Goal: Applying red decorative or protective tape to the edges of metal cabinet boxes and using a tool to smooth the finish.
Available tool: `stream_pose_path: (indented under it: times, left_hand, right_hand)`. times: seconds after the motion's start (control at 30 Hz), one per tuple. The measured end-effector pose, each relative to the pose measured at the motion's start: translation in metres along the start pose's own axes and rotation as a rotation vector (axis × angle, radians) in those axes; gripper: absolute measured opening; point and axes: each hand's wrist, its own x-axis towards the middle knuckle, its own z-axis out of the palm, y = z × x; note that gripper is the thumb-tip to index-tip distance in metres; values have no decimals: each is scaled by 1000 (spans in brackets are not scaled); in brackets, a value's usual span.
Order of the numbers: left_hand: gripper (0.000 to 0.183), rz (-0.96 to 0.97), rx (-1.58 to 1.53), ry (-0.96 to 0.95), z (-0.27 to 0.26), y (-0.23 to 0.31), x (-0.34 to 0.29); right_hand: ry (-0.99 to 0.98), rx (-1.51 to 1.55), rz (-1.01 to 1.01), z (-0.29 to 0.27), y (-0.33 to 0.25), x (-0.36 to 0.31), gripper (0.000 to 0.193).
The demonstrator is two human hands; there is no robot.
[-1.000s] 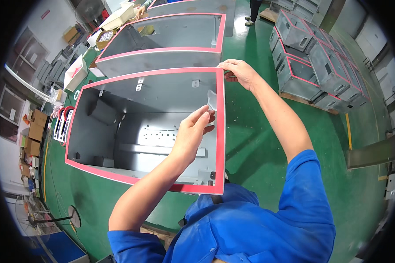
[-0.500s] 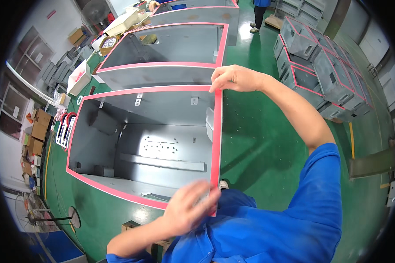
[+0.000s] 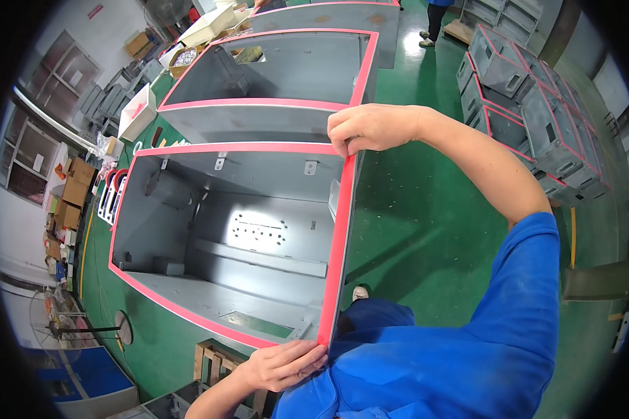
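A large grey sheet-metal cabinet shell (image 3: pixel 258 209) lies open side up before me, its rim lined with pink tape (image 3: pixel 337 237). At the far right corner my right hand (image 3: pixel 374 129) is closed, thumb and fingers pinching the tape on the rim. By the near right corner is my left hand (image 3: pixel 286 364), closed, its fingertips pressed together on the tape's near end. The tape between the two hands runs along the right rim. What lies under the fingertips is hidden. Inside the shell are a cross rail, small brackets and a panel with punched holes.
A second taped cabinet shell (image 3: pixel 286 70) stands just beyond. More grey shells (image 3: pixel 538 112) are stacked at the right. A white tray (image 3: pixel 138 113) sits at the left; a pedestal fan (image 3: pixel 124 327) and wooden pallet (image 3: pixel 213 363) are nearby. Another person's legs (image 3: pixel 435 24) show far off.
My left hand has come down and left to the near right corner, now touching the rim. My right hand stays at the far corner, fingers curled tighter. The view has shifted slightly.
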Motion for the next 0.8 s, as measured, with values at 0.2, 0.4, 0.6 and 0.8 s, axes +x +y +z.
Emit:
stream_pose_path:
  times: [0.2,0.4,0.6,0.8]
  left_hand:
    - [12,-24,40,32,3,2,1]
    - [12,-10,4,26,6,0,-5]
    - [12,-7,10,39,5,0,-2]
    - [11,2,9,44,6,-1,-4]
  right_hand:
    - [-227,-159,89,-13,-11,10,5]
    - [-426,-183,209,-19,-13,25,9]
    - [-452,-243,258,-23,-20,26,11]
    - [-264,71,217,-17,2,15,11]
